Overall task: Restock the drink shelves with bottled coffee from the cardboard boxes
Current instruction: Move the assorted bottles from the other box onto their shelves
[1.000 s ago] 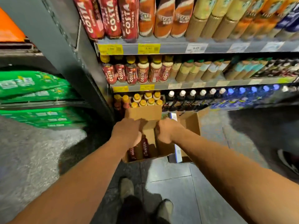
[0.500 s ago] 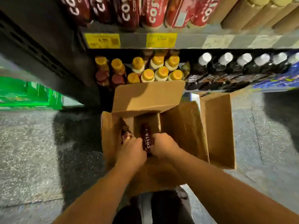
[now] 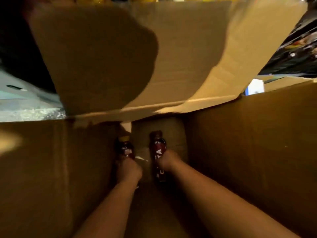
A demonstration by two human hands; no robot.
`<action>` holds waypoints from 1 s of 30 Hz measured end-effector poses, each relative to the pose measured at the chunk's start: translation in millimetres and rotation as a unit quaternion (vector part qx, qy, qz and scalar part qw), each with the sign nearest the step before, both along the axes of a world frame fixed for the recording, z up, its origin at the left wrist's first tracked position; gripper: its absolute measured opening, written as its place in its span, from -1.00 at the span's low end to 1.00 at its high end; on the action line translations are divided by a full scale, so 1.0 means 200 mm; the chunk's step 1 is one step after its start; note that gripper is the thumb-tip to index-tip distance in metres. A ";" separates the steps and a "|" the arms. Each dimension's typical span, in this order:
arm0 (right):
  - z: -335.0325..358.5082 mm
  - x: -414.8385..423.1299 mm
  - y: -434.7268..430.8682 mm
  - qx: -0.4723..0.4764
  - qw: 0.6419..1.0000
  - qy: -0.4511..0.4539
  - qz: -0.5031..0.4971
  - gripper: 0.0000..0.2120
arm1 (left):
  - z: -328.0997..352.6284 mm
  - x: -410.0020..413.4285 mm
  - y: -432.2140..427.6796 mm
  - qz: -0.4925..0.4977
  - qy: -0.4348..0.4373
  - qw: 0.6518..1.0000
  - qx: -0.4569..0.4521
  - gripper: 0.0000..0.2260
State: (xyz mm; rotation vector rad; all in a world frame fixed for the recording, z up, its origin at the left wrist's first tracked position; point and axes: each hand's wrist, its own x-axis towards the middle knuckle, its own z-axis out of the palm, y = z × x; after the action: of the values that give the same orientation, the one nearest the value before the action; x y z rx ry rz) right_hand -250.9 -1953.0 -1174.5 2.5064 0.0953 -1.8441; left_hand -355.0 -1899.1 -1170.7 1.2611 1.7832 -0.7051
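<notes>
I look straight down into a deep cardboard box [image 3: 248, 152], and both my arms reach to its bottom. My left hand [image 3: 127, 170] is closed around a dark red coffee bottle with a yellow cap [image 3: 124, 147] that stands against the left wall. My right hand [image 3: 169, 161] grips a second dark red Costa bottle with a dark cap [image 3: 157, 148] around its middle. The two bottles stand a short gap apart. The box's far flap [image 3: 171, 57] is folded up and fills the top of the view.
Speckled grey floor [image 3: 25, 109] shows at the left beyond the box. A second cardboard box [image 3: 283, 82] and a white-and-blue carton [image 3: 254, 86] sit at the upper right. Dark-wrapped shelf bottles [image 3: 301, 54] are blurred at the far right.
My head has dropped much closer to the box, so its walls now fill the view. Both hands have gone deeper and closed on a bottle each.
</notes>
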 end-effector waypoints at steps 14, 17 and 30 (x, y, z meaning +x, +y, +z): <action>0.30 -0.01 -0.10 0.098 0.985 -0.060 -0.125 -0.40 | 0.26 0.01 -0.05 0.085 -0.124 0.989 0.009 -0.39; 0.64 -0.03 -0.12 0.122 0.983 -0.073 -0.114 -0.37 | 0.60 0.02 -0.08 0.080 -0.169 0.982 -0.003 -0.42; 2.16 -0.02 -0.03 0.326 0.933 -0.105 -0.113 -0.58 | 2.17 -0.05 0.02 0.030 -0.332 0.934 0.129 -0.64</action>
State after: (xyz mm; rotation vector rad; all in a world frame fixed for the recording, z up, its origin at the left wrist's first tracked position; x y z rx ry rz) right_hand -254.1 -1959.8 -742.2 3.2678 0.5137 -1.8266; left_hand -364.3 -1894.3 -736.5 1.3950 1.3568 0.0213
